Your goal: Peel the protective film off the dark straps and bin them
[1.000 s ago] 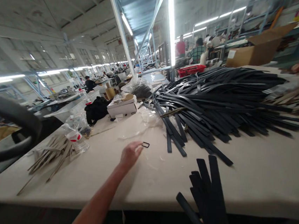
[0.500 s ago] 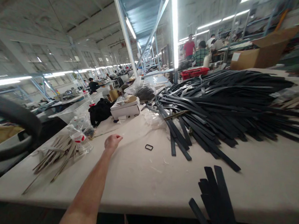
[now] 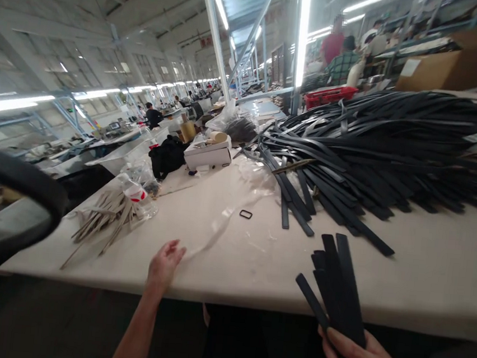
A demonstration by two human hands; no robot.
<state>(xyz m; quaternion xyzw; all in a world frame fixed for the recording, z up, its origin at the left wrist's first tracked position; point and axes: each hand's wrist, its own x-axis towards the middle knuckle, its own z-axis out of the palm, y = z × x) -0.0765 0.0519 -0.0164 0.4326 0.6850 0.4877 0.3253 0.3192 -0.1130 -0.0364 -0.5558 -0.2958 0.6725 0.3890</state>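
Note:
My left hand (image 3: 165,265) is over the near left part of the table, its fingers curled together on the end of a thin, clear plastic strip (image 3: 219,222). That strip runs away across the tabletop toward a crumpled clear plastic bag (image 3: 258,172). At the near right edge, my right hand (image 3: 356,356) grips a small bundle of flat black straps (image 3: 338,284), fanned out with their ends pointing away from me. Between the hands, farther back, lies a black rectangular ring (image 3: 246,214). A large heap of similar black straps (image 3: 376,153) covers the right back of the table.
To the left lie a bundle of beige strips (image 3: 104,216) and a clear bottle (image 3: 139,196). A white box (image 3: 208,154) and a black cloth item (image 3: 167,156) sit behind. A red basket (image 3: 328,96) and a cardboard box (image 3: 434,68) stand at the back right, with people beyond.
My left hand has drawn back toward the near edge, and the clear strip now shows stretched out from it. My right hand has come into view with the straps. The view has shifted.

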